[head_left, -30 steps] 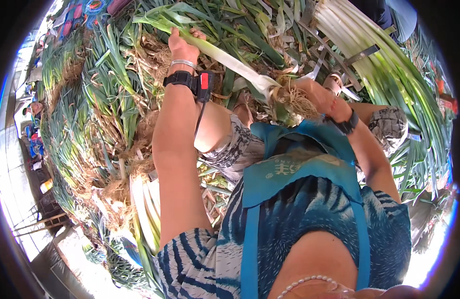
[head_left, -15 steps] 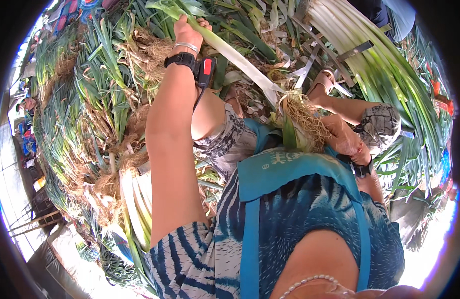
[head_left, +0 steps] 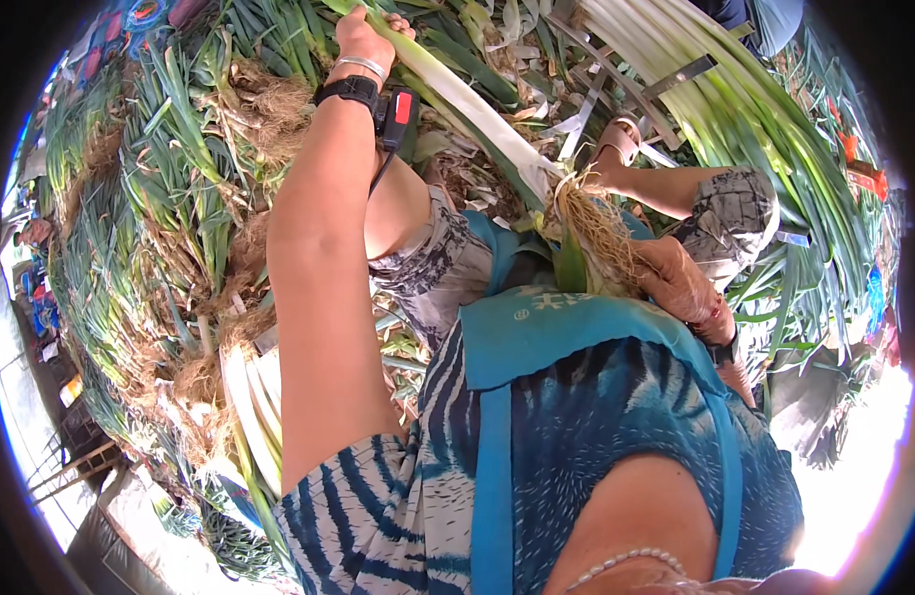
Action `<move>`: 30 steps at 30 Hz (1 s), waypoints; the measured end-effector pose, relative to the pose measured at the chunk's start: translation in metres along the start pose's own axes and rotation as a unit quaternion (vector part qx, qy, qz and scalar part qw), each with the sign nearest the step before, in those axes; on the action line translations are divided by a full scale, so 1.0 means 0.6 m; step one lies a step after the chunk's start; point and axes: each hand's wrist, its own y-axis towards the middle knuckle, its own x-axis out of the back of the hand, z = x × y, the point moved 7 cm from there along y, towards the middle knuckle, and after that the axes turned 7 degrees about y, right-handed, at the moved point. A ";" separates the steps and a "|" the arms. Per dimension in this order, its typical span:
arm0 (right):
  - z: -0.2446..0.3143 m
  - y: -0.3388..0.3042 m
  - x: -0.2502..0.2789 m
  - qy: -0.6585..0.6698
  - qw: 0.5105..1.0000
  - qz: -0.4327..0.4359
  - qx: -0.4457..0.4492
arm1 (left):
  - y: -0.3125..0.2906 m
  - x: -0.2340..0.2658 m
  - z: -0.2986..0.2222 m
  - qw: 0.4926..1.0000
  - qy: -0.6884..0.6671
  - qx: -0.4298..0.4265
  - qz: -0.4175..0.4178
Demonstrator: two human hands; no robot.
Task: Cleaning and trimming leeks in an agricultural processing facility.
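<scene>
Gripping end: your right hand (head_left: 680,288) is closing its fingers round the leek (head_left: 477,109) beside its tangled roots (head_left: 598,230), just above your blue apron (head_left: 576,337).
Leek: it is stretching up-left across your knees, white shaft then green.
Far end: your left hand (head_left: 363,35) is clamping the green part, wearing a black wristband with a red patch (head_left: 401,106).
Surroundings: leek heaps (head_left: 150,218) are crowding your left arm; long trimmed leeks (head_left: 735,109) are lying beyond your sandalled foot (head_left: 616,149).
</scene>
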 end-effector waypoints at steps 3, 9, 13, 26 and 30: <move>-0.016 -0.010 -0.002 0.042 0.997 0.002 -0.067 | 0.015 0.001 0.007 0.999 -0.011 -0.015 0.029; -0.115 -0.178 0.004 0.162 0.959 -0.161 -0.168 | 0.144 0.249 -0.075 0.996 -0.087 -0.020 -0.022; -0.137 -0.113 0.039 0.007 0.972 -0.139 -0.190 | 0.084 0.199 -0.076 0.990 -0.068 -0.061 -0.107; -0.064 0.291 -0.060 0.583 0.812 -0.032 0.022 | 0.033 0.128 -0.134 0.973 -0.195 -0.101 0.072; -0.077 0.284 -0.087 0.553 0.832 0.010 -0.038 | 0.042 0.127 -0.116 0.981 -0.171 -0.066 0.059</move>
